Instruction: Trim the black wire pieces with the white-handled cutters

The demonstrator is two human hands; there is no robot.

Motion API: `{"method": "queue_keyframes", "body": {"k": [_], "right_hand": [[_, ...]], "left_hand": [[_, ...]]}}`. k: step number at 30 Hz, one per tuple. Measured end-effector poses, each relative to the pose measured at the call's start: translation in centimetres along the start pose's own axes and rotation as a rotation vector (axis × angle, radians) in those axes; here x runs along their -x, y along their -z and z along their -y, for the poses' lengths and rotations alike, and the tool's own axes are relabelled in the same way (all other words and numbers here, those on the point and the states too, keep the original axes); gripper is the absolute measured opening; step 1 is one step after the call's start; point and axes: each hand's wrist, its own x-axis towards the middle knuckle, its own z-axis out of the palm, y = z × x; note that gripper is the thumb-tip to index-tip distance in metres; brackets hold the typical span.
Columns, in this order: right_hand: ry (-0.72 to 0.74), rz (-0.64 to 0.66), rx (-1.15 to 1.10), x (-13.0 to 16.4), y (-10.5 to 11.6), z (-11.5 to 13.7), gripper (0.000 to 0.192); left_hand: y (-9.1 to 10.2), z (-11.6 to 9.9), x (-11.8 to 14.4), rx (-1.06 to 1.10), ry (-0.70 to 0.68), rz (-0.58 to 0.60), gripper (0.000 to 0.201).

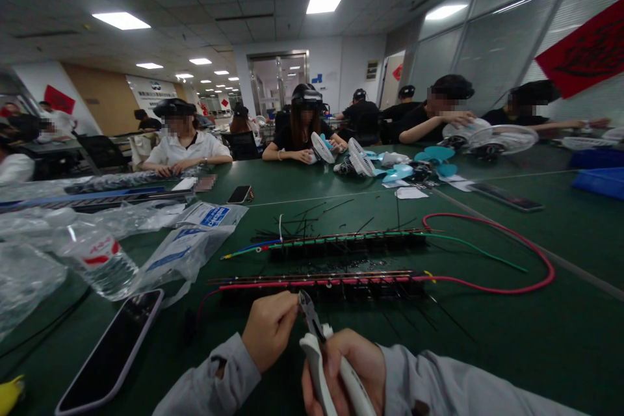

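My right hand (348, 364) is wrapped round the white handles of a pair of diagonal cutters (312, 320), whose jaws point up and away. The tips of the jaws come right up to the fingertips of my left hand (273, 328), which is closed in a pinch. Whatever lies between those fingers is too small to make out. Just beyond both hands, a red cable (273, 285) runs along a black holder strip (380, 291). Behind it is a second wire bundle (341, 242) with green and blue wires, and thin black cable ties stick out around it.
On the left are a phone (114, 351), a water bottle (100, 263) and clear plastic bags (190, 240). The red cable's loop (548, 273) spreads to the right. Across the green table (487, 344), several people sit near fan parts (358, 159) and a blue bin (599, 182).
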Motion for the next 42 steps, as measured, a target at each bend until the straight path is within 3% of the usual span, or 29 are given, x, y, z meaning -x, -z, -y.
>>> {"method": "queue_keyframes", "body": {"k": [14,23,30,42], "right_hand": [[0.001,-0.008,0.025,-0.2,0.4,-0.1,0.054],[0.151,0.098,-0.014,-0.3,-0.2,-0.5,0.035],[0.068,0.190,-0.032,0.3,-0.2,-0.2,0.037],[0.081,0.119,-0.025,0.2,0.6,-0.9,0.029]], "left_hand": [[-0.1,0.3,0.1,0.000,-0.017,-0.014,0.029],[0.0,0.1,-0.1,-0.010,-0.049,-0.045,0.031],[0.0,0.1,-0.1,0.007,-0.012,-0.053,0.032],[-0.1,0.0,0.1,-0.021,0.023,0.003,0.028]]}}
